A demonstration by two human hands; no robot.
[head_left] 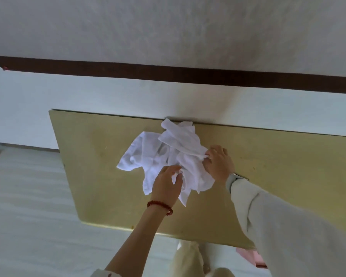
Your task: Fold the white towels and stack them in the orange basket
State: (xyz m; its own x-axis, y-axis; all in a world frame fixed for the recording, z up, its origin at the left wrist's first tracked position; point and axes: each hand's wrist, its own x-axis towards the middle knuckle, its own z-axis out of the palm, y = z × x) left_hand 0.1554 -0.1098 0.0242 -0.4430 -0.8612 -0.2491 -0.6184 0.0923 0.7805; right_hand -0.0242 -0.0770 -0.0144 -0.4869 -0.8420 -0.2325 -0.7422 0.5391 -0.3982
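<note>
light: soft, even, fairly bright | shadows: faint under the towels (168,156) on the counter (88,156) | glare: mild sheen at its near edge | blur: left edge smeared, perhaps motion | distortion: wide-angle bending of straight lines

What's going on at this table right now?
A person stands at a yellowish flat table working on a crumpled heap of white cloth towels. The right hand pinches a towel edge at the heap's right side, while the left hand, with a red bead bracelet on its wrist, reaches into the near edge. Nothing is folded yet, and no orange basket is in view.
</note>
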